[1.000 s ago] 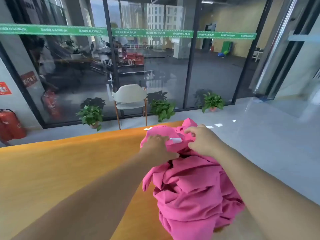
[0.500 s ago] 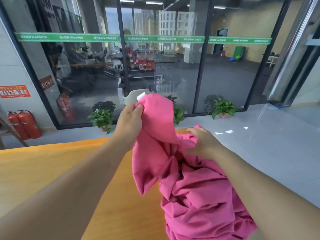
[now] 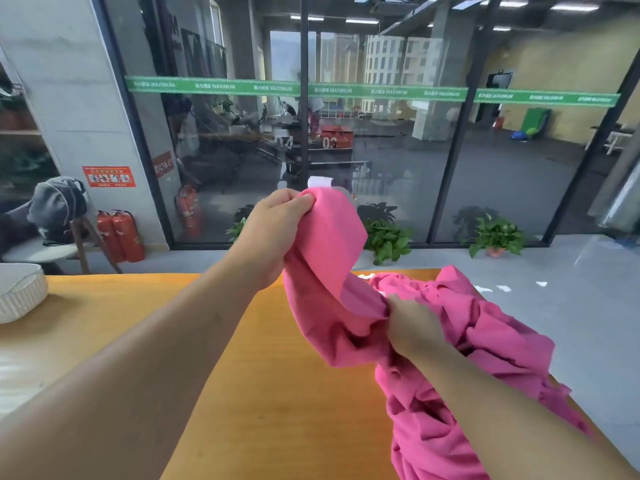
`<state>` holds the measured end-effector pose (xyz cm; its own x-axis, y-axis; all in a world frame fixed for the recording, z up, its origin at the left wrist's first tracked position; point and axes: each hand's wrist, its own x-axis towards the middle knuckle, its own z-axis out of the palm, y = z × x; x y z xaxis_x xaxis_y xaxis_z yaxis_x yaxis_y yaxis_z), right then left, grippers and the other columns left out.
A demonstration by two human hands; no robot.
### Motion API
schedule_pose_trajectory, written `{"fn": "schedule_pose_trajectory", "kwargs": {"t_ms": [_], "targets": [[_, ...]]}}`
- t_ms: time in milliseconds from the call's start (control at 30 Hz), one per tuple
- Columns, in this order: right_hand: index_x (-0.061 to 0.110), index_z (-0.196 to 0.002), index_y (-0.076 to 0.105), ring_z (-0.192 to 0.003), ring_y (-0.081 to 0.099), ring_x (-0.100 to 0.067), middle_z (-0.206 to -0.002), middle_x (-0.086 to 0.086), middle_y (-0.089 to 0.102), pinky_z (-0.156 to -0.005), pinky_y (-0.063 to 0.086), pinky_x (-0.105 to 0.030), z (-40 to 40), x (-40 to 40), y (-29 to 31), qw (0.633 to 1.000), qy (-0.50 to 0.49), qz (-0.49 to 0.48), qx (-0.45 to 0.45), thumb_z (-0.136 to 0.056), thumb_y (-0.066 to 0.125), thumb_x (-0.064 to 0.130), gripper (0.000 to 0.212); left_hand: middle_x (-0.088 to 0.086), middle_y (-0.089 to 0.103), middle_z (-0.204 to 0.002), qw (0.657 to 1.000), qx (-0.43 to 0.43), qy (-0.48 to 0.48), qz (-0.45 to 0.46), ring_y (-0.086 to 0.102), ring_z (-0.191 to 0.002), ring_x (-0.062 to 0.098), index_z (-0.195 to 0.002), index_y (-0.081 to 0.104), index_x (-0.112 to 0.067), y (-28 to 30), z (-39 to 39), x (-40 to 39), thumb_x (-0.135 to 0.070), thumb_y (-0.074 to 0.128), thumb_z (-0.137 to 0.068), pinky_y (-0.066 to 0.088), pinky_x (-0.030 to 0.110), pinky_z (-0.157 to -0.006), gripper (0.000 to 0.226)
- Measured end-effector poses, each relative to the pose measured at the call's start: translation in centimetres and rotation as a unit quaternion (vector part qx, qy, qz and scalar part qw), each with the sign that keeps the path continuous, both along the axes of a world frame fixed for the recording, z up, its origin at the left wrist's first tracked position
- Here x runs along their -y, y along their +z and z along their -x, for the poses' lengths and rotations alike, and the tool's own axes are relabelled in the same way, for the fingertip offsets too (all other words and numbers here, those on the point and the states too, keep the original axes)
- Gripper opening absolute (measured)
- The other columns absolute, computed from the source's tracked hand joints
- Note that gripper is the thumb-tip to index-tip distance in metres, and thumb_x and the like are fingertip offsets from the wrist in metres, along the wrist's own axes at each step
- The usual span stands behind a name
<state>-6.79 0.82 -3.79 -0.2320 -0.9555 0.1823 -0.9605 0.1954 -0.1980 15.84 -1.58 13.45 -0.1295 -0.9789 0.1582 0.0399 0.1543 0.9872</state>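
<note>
1. Left hand: raised above the table, fingers curled, pinching a corner of the pink cloth.
2. Right hand: lower, gripping a bunched fold of the same cloth.
3. Pink cloth: crumpled heap on the right part of the orange table, one corner lifted.
4. White basket: table's left edge, well apart.

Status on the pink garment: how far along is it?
Done: one end with the white label is found and raised off the table. In hand: left hand pinches that end, right hand grips a bunch lower down. To do: most of the pink garment lies crumpled at the table's right edge, not spread or folded.
</note>
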Motion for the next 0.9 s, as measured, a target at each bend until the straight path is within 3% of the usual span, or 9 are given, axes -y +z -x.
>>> {"fn": "schedule_pose_trajectory", "kwargs": {"t_ms": [67,133,200,267,467,633,767,833,900], "targets": [[0.015,-0.118,0.056,-0.094,0.064,-0.025,-0.104,-0.005,0.066,-0.080,0.051,-0.035,-1.1,0.4,0.6,0.998,-0.026,-0.007,0.061,-0.093,0.038,0.009,0.031,-0.006,0.062,-0.085,0.999,0.022,-0.038,-0.010,0.055,-0.080,0.015,-0.091,0.065,-0.021,-0.9,-1.9,0.0,-0.035,0.070,-0.086,0.041,0.029,-0.068,0.016],[0.009,-0.113,0.062,-0.100,0.063,-0.032,-0.109,-0.014,0.068,-0.076,0.043,-0.033,-3.1,0.8,2.1,0.982,-0.066,0.020,0.174,-0.093,0.044,0.007,0.027,-0.009,0.063,-0.109,0.985,0.142,-0.096,-0.014,0.061,-0.097,0.013,-0.121,0.057,-0.024,-2.8,-4.0,0.2,-0.044,0.082,-0.073,0.048,0.028,-0.082,0.057],[0.012,-0.111,0.066,-0.101,0.064,-0.033,-0.109,-0.012,0.070,-0.079,0.048,-0.034,-6.2,1.1,3.9,0.950,-0.067,0.041,0.301,-0.092,0.046,0.008,0.028,-0.009,0.054,-0.124,0.937,0.320,-0.140,-0.028,0.055,-0.110,0.015,-0.141,0.036,-0.022,-5.4,-5.2,0.2,-0.048,0.087,-0.065,0.045,0.029,-0.094,0.095],[0.016,-0.102,0.069,-0.097,0.068,-0.030,-0.101,-0.007,0.073,-0.085,0.056,-0.045,-10.1,1.4,5.4,0.907,-0.025,0.044,0.417,-0.089,0.048,0.008,0.026,-0.006,0.052,-0.129,0.895,0.402,-0.186,-0.053,0.052,-0.111,0.017,-0.140,0.034,-0.020,-8.4,-5.7,-0.3,-0.047,0.087,-0.064,0.043,0.028,-0.094,0.097],[0.013,-0.105,0.067,-0.098,0.070,-0.026,-0.108,-0.013,0.071,-0.089,0.058,-0.044,-19.9,2.0,7.5,0.816,0.081,-0.015,0.572,-0.091,0.062,0.004,0.018,-0.003,0.071,-0.090,0.983,0.140,-0.068,-0.094,0.067,-0.089,0.018,-0.097,0.070,-0.018,-14.8,-9.9,0.9,-0.020,0.083,-0.075,0.056,0.025,-0.077,0.025],[0.027,-0.138,0.050,-0.112,0.057,-0.017,-0.134,-0.009,0.054,-0.094,0.048,-0.028,-21.4,2.2,4.5,0.928,0.125,-0.056,0.348,-0.070,0.078,0.012,0.075,0.008,0.071,-0.090,0.987,0.127,0.021,-0.092,0.067,-0.090,0.027,-0.084,0.070,-0.016,-15.6,-16.4,3.5,-0.015,0.076,-0.080,0.056,0.044,-0.084,0.008],[0.038,-0.156,-0.005,-0.150,0.008,-0.034,-0.164,-0.005,0.000,-0.121,0.016,-0.052,-22.4,1.9,-1.2,0.963,0.008,-0.264,0.048,-0.054,0.087,0.048,0.137,0.004,0.069,-0.086,0.994,0.077,0.049,-0.067,0.066,-0.083,0.021,-0.086,0.068,-0.015,-13.8,-22.2,5.0,-0.006,0.072,-0.082,0.056,0.026,-0.070,0.010],[0.032,-0.157,0.001,-0.149,0.014,-0.038,-0.163,-0.011,0.009,-0.118,0.018,-0.052,-23.2,1.6,-4.6,0.953,-0.058,-0.298,0.018,-0.065,0.076,0.056,0.120,0.008,0.071,-0.090,0.994,0.024,0.052,-0.090,0.068,-0.085,0.022,-0.091,0.070,-0.012,-12.8,-25.1,5.9,-0.007,0.076,-0.079,0.057,0.030,-0.075,0.014],[0.021,-0.150,0.035,-0.137,0.042,-0.031,-0.152,-0.014,0.042,-0.111,0.036,-0.037,-24.6,1.6,-6.6,0.955,-0.074,-0.276,0.074,-0.087,0.056,0.044,0.071,0.010,0.073,-0.095,0.993,-0.008,0.031,-0.118,0.070,-0.090,0.026,-0.100,0.070,-0.011,-12.5,-27.3,6.8,-0.014,0.082,-0.072,0.057,0.039,-0.084,0.031]]}}
